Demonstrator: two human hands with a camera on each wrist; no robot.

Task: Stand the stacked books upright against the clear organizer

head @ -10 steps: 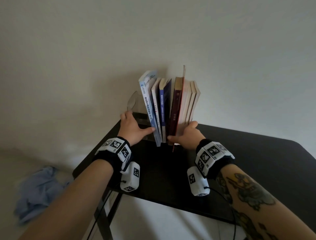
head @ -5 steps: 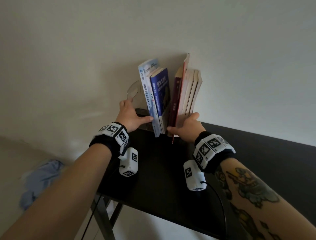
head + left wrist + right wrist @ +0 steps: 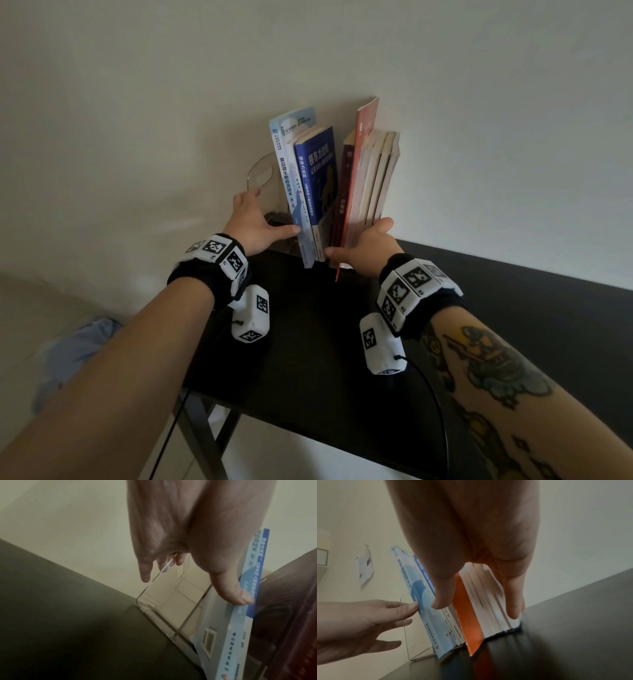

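Several books stand upright at the back left of the black table (image 3: 308, 342). The left group, a light-blue book (image 3: 286, 171) and a dark-blue book (image 3: 317, 178), leans against the clear organizer (image 3: 260, 171). My left hand (image 3: 251, 228) spans both. Its fingers lie along the organizer's panel (image 3: 171, 601) and its thumb (image 3: 231, 592) presses the light-blue spine. My right hand (image 3: 368, 245) grips the right group (image 3: 373, 178). Its thumb (image 3: 441, 601) sits by the orange-red cover (image 3: 467, 615) and its fingers (image 3: 513, 605) on the outer side. A gap splits the two groups.
A pale wall stands right behind the books. The table's left edge and legs (image 3: 202, 442) lie close to the organizer. A blue cloth (image 3: 78, 346) lies on the floor at the left. Bare black tabletop stretches to the right.
The left books have tipped left against the organizer, so the dark-blue cover now shows. A gap has opened between them and the group in my right hand.
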